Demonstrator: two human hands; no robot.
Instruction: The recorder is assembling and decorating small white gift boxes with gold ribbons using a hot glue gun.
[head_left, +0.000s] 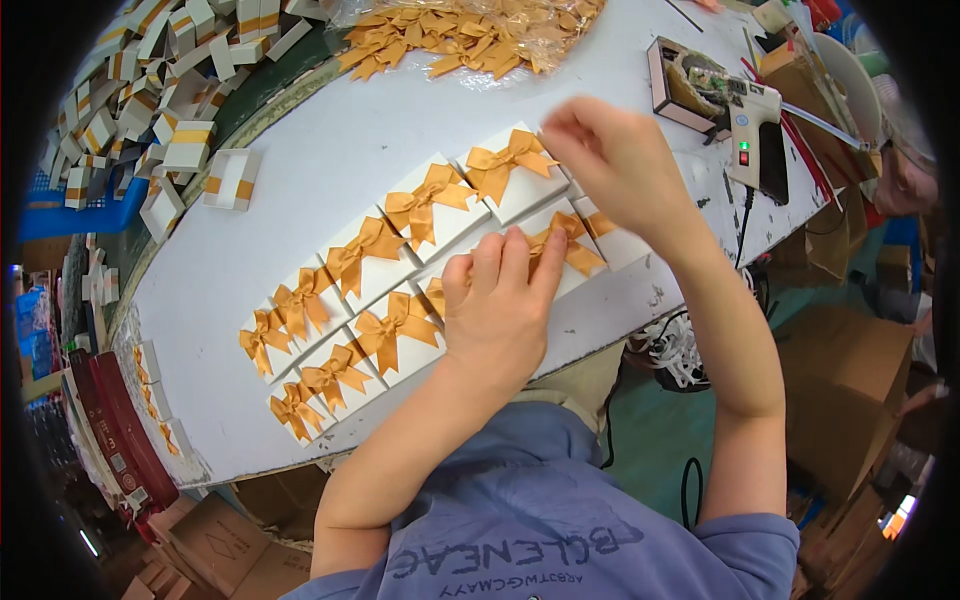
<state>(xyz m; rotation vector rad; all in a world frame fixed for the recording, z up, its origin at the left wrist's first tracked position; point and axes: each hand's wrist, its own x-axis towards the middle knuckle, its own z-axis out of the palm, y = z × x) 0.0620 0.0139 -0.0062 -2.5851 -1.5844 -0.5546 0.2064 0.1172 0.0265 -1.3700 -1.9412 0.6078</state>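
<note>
While the left hand (497, 305) lies flat with its fingers (548, 262) stretched out and pressed on a white box (560, 262) with a golden bow (568, 243), the right hand (612, 160) hovers just above the far end of the same row, its fingers loosely curled and close together; whether they pinch something cannot be told, because the hand is blurred. The pressed box sits in the nearer of two diagonal rows of white boxes with bows (400, 260) that lie side by side in the middle of the white counter (320, 130). A clear bag of loose golden bows (460, 35) rests at the far edge of the counter. To the right stands a white glue gun (750, 130), beside a small open box (685, 85). On the left, beyond the counter, many ribboned white boxes are heaped in a pile (150, 90).
</note>
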